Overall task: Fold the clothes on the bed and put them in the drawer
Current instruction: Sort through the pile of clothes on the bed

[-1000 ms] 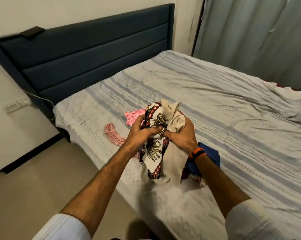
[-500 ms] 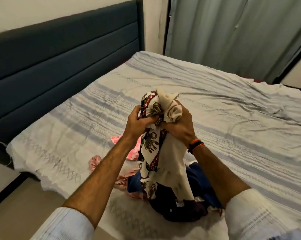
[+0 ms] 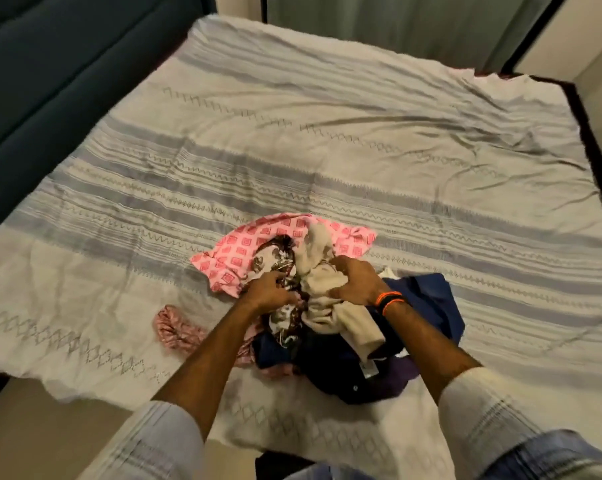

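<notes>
1. both fists bunched into one printed cloth [image 3: 282,258]: left hand [image 3: 268,294] and right hand [image 3: 356,284] gripping, probably hunting an edge to shake open.
2. rest of pile [image 3: 427,303] heaped near front edge of bed [image 3: 327,150], within reach.
3. pink cloth [image 3: 237,251] just behind, unfolded.

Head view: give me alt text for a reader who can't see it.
Both hands, left hand and right hand, grip a cream and elephant-print garment over a clothes pile on a striped bedsheet. A pink patterned cloth lies behind it.
</notes>
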`<state>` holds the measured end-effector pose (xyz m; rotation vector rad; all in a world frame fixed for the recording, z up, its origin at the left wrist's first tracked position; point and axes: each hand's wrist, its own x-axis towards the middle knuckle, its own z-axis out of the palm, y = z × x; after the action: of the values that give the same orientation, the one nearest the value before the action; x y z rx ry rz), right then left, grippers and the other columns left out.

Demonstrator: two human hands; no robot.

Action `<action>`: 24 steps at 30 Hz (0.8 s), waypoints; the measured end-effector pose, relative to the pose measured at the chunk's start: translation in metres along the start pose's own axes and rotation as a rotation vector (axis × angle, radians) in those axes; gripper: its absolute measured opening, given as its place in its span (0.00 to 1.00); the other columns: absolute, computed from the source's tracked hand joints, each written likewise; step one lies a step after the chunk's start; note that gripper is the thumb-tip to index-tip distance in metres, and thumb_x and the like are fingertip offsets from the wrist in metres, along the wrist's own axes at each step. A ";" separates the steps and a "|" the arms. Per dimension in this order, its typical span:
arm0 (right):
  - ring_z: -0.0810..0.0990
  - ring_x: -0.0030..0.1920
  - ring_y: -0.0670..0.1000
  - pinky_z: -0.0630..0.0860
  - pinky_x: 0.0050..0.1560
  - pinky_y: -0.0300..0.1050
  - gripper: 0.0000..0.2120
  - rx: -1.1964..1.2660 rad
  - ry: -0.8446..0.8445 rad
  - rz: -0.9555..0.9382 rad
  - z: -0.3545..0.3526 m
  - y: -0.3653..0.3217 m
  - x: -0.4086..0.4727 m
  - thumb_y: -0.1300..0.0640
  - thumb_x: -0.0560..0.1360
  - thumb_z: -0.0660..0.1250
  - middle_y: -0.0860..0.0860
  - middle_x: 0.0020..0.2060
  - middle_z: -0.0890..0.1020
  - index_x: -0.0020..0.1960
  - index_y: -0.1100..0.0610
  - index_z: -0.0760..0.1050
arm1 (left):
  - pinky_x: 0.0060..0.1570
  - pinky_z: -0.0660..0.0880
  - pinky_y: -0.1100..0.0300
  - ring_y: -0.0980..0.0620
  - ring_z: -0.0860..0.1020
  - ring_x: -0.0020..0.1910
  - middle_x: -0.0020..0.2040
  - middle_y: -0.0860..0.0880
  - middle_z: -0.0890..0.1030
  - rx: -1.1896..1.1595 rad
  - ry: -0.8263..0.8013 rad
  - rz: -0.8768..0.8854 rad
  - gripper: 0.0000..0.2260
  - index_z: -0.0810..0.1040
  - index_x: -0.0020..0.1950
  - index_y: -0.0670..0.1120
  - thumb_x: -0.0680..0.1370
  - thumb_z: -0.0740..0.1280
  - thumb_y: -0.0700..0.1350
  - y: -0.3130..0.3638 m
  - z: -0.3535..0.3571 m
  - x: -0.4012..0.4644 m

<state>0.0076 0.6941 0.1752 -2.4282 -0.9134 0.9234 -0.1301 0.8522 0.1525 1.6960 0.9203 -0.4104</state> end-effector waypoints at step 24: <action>0.77 0.61 0.56 0.76 0.62 0.52 0.34 0.435 0.219 0.401 0.017 0.249 -0.106 0.54 0.69 0.77 0.56 0.64 0.76 0.71 0.58 0.68 | 0.61 0.74 0.54 0.46 0.76 0.62 0.65 0.45 0.77 0.375 0.012 0.187 0.26 0.72 0.68 0.46 0.72 0.75 0.47 0.042 0.261 0.006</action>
<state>0.0436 0.4449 0.0738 -2.2949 -0.1246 0.8526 -0.0479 0.6087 0.0893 2.1083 0.7141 -0.4675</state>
